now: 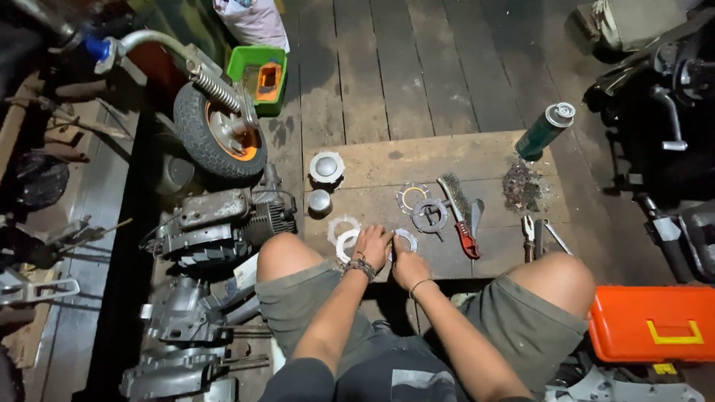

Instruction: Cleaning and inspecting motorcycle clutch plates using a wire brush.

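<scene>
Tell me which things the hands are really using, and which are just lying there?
In use:
- left hand resting on a white ring
- right hand at a metal ring
- wooden board under them

Just lying about:
- wire brush
- red-handled tool
- green spray can
- pliers
- small wheel
- orange toolbox

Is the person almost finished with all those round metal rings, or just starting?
Somewhere in the middle, it seems. Already out: ring-shaped plates and a round hub piece laid on the wooden board, with a wire brush beside them. In hand: the left hand and right hand work on pale rings. Left: the engine lies apart.
</scene>
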